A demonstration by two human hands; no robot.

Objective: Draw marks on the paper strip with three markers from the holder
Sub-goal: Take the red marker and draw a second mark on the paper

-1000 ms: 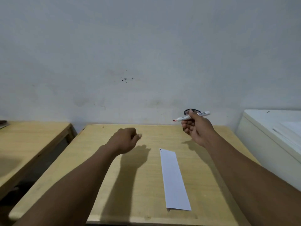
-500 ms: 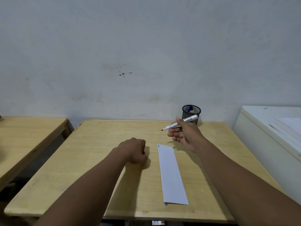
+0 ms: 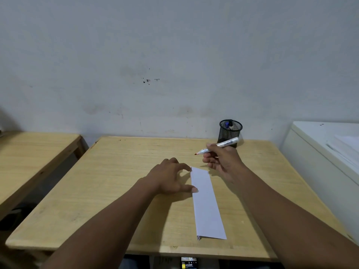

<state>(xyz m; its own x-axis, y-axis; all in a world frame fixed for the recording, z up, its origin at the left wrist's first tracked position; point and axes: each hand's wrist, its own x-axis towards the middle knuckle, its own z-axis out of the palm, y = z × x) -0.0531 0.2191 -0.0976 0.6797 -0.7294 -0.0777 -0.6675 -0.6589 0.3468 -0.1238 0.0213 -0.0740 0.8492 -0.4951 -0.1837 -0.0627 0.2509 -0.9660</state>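
A long white paper strip (image 3: 207,204) lies on the wooden table (image 3: 116,183), running from near the middle toward the front edge. My left hand (image 3: 171,178) rests beside the strip's far left edge, fingers spread, thumb and fingertip touching the paper. My right hand (image 3: 223,162) hovers just past the strip's far end, gripping an uncapped white marker with a red tip (image 3: 219,145) that points left. A black mesh holder (image 3: 230,133) stands at the back right of the table with two markers inside, one with a blue cap.
A white cabinet (image 3: 320,164) with papers on top stands to the right of the table. A second wooden table (image 3: 33,152) is on the left across a gap. The wall rises directly behind.
My left hand has opened from a fist and come down onto the strip's left edge. My right hand has moved the red marker down and nearer the strip.
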